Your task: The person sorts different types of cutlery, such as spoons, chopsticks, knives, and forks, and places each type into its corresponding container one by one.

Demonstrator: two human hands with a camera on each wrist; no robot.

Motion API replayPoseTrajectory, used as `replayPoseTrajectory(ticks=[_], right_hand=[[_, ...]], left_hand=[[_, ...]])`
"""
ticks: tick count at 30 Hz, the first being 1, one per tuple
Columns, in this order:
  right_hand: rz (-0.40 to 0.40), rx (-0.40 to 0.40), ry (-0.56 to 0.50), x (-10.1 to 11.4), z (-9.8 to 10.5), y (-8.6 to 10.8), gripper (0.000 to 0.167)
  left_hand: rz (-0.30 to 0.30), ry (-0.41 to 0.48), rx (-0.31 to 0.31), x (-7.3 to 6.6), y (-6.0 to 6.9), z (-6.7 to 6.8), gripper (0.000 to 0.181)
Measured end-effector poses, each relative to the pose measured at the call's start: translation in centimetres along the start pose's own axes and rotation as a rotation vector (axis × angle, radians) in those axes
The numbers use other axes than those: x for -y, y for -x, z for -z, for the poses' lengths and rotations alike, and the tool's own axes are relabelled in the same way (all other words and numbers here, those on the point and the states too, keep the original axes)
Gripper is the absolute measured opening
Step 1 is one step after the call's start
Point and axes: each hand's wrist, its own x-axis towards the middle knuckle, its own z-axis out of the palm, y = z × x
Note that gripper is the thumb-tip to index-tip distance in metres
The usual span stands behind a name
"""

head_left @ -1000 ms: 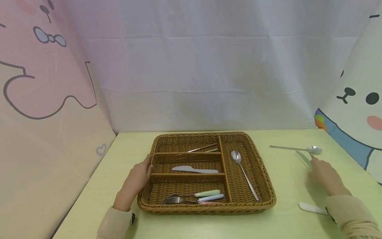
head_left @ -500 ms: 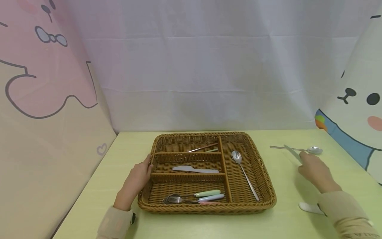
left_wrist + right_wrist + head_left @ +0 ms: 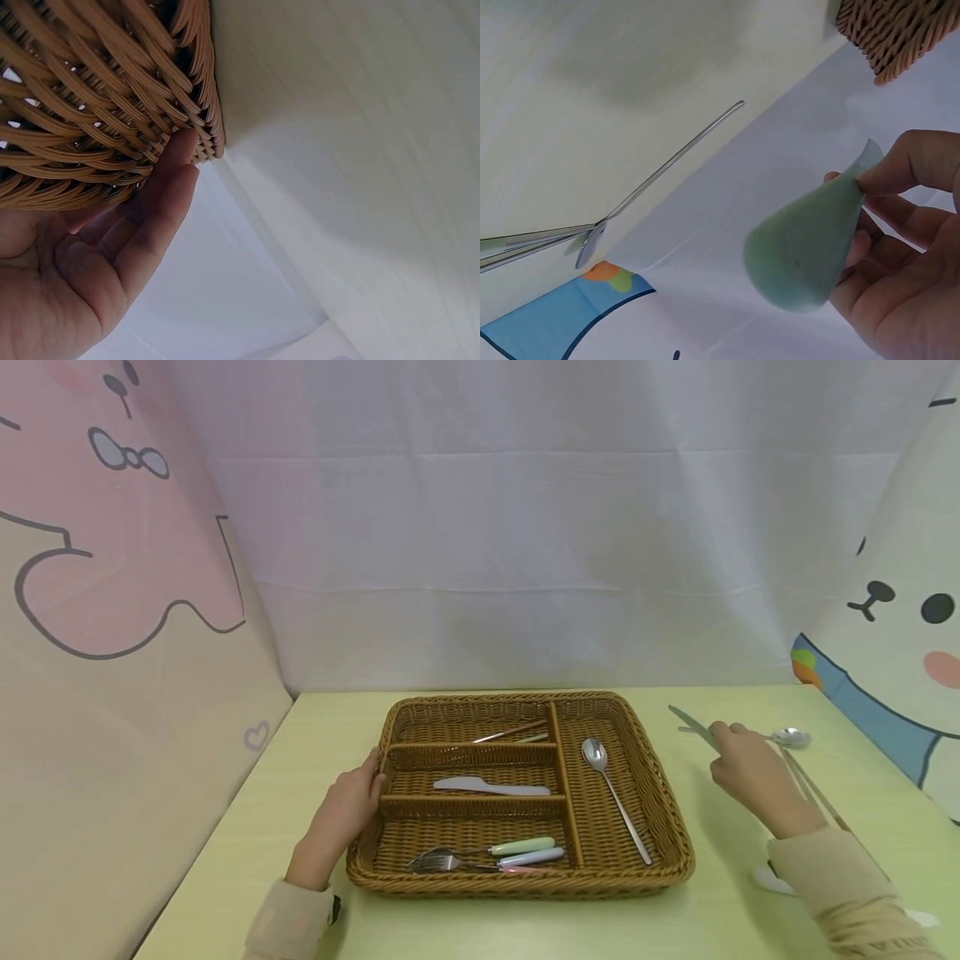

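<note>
A brown wicker cutlery basket [image 3: 521, 887] with compartments stands on the table. My left hand [image 3: 341, 810] grips its left side, thumb over the rim and fingers along the outer wall; the left wrist view shows those fingers [image 3: 154, 232] against the weave. My right hand [image 3: 761, 777] is to the right of the basket, above the table. Between thumb and fingers it pinches a pale green table knife [image 3: 692, 725], blade pointing away and left. In the right wrist view the knife's wide rounded handle end [image 3: 802, 251] faces the camera.
In the basket lie a spoon [image 3: 615, 797], a white knife [image 3: 491, 787], several forks [image 3: 442, 862] and thin sticks [image 3: 510, 731]. On the table's right are another spoon [image 3: 791, 737], two long thin sticks [image 3: 813, 789] and a white piece [image 3: 772, 882] partly under the sleeve.
My right hand has moved left toward the basket with the green knife lifted, uncovering the long thin sticks behind it. The left hand and basket have stayed in place.
</note>
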Motion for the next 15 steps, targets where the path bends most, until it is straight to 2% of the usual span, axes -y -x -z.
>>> replayPoseTrajectory(ticks=[4,15], right_hand=[[0.034,-0.011,-0.027,1.4,0.0,-0.5,0.033],[0.124,-0.033,0.006,5.3,0.3,-1.6,0.026]], left_hand=[[0.002,0.008,0.004,0.0,0.1,0.0,0.051],[-0.011,0.001,-0.005,0.0,0.1,0.1,0.05]])
